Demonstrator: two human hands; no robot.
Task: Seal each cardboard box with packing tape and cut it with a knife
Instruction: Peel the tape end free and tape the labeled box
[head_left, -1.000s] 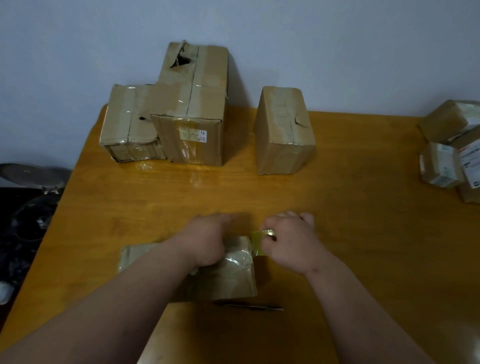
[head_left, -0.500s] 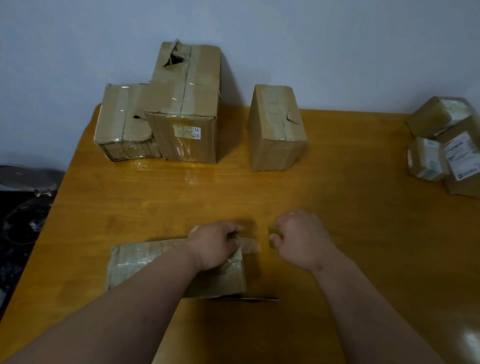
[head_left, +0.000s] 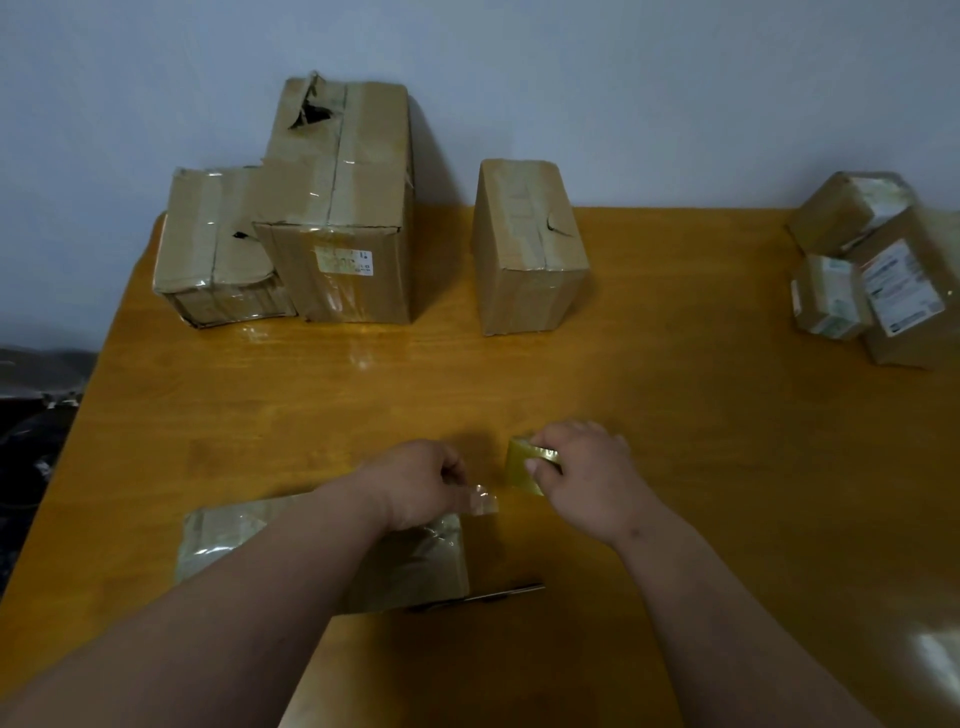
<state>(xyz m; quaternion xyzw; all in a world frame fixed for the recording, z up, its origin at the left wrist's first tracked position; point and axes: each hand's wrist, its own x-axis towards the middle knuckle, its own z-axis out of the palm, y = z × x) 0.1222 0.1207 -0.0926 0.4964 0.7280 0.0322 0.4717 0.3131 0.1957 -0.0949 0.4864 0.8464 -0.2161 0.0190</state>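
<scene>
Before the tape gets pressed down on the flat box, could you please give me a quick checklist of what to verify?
1. Left hand pinches the loose tape end: ok.
2. Right hand holds the tape roll: ok.
3. Tape between end and roll already severed: cannot tell.
4. Flat box lies flat on the table: ok.
5. Knife on the table beside the box, clear of both hands: ok.
6. Far edge of the box sealed: cannot tell, the forearm hides it.

Bare table (head_left: 649, 395) mid-span; boxes (head_left: 337, 218) behind, parcels (head_left: 878, 280) far right.

Glossy orange-brown wooden table (head_left: 675, 415) against a plain pale grey-blue wall (head_left: 623, 78).
</scene>
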